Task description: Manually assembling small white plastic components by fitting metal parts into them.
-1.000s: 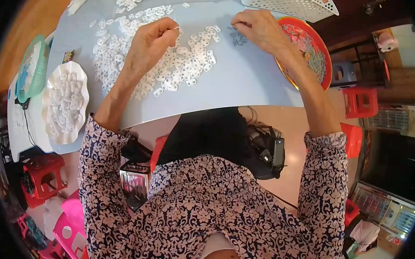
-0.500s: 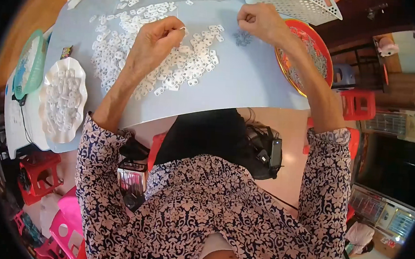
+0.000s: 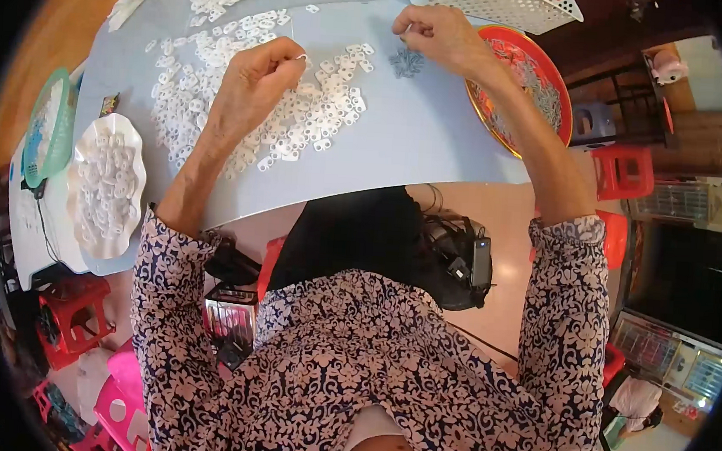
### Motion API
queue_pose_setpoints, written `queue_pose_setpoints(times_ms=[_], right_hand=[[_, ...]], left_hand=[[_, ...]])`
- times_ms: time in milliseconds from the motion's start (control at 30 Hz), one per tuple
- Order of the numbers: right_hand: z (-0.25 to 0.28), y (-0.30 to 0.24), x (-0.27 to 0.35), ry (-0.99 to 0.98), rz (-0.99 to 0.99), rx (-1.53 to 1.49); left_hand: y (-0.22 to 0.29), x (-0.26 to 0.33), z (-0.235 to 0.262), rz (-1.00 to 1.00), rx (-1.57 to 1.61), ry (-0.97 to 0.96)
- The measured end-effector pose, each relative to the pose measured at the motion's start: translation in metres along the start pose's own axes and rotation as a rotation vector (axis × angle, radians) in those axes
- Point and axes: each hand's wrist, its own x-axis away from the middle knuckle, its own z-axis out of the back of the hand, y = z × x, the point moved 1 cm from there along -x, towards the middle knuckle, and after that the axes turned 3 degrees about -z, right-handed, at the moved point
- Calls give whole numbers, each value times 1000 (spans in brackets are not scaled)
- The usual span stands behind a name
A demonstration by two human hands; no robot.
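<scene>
Our left hand (image 3: 259,72) pinches a white tab (image 3: 303,57); we can't tell what our right hand (image 3: 445,39) holds, near basket (image 3: 519,9) and red tray (image 3: 555,65).

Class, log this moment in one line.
left hand: pinching small white piece | right hand: near grey pile, grip unclear | red bowl: holds grey pieces

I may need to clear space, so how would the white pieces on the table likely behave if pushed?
The white pieces would probably slide rather than roll, being flat and lying on a smooth-looking table. Each is likely light, looking tiny beside the left hand. A push may scatter them, since they seem to lie loose.
</scene>
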Motion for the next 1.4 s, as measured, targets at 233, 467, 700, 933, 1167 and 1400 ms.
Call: queue_pose_setpoints(times_ms=[233,467,700,933,1167,1400], right_hand=[[-8,-20,-7,-27,-14,-289],[-44,-59,-10,-123,173,-811],[-65,-65,-8,-56,85,-905],[-73,-60,-5,-21,109,-925],[-73,-62,-3,-32,98,-910],[-75,-60,-4,42,167,-838]], left_hand=[[3,1,1,32,13,3],[10,-4,5,65,93,60],[10,-1,6,53,25,0],[11,-1,7,57,-16,-26],[9,-1,5,16,-65,-49],[10,1,2,29,-48,-116]])
